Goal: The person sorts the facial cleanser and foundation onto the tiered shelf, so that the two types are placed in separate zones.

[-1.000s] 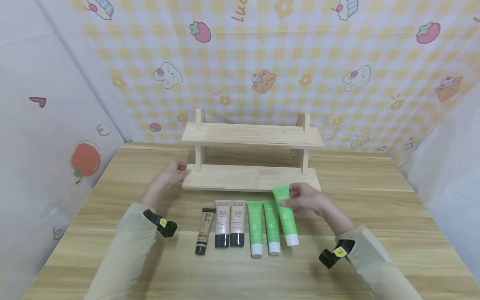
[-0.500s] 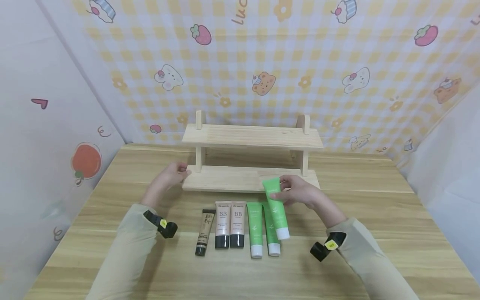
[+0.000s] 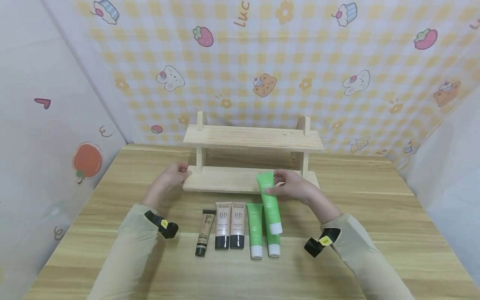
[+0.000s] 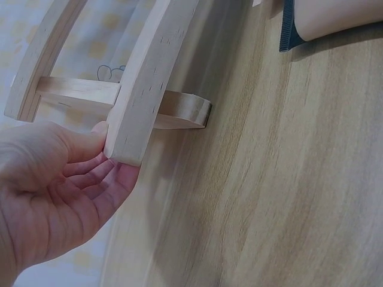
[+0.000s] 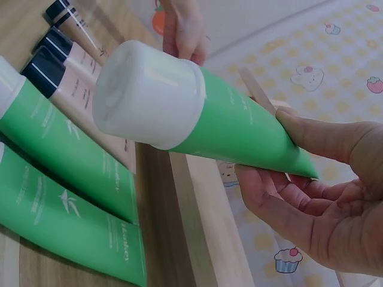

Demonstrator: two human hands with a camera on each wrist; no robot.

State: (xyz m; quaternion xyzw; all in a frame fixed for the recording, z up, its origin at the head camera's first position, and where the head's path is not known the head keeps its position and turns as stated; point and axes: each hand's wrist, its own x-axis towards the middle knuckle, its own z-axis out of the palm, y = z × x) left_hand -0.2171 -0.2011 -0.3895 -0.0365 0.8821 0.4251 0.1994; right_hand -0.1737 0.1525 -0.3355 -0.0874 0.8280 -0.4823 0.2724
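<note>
Head view: right hand (image 3: 296, 187) just in front of the wooden rack (image 3: 252, 156), pinching a green tube (image 3: 269, 202) near its crimped end between thumb and fingers, white cap pointing down and toward the viewer, the tube lifted off the surface (image 3: 375, 216) and hanging above the row of tubes in front of the rack. Left hand (image 3: 168, 177) at the rack's left end, thumb on top of the lower board's corner, fingers under it. In front of the rack, lying flat side by side on the surface: a slim beige tube with a black cap (image 3: 205, 232) furthest left, two BB cream tubes (image 3: 230, 225) with black caps next, then two more green tubes (image 3: 256, 230) with white caps, the rightmost partly hidden beneath the lifted one. Right wrist view: same green tube (image 5: 203, 113) gripped at its flat end by thumb above and curled fingers (image 5: 281, 206) below, white cap large in the foreground. Left wrist view: left hand (image 4: 54, 191) cupped around the rack's board end (image 4: 146, 84), fingers lightly bent. Behind the rack, a yellow checked backdrop (image 3: 262, 62) with cartoon animals and strawberries.
</note>
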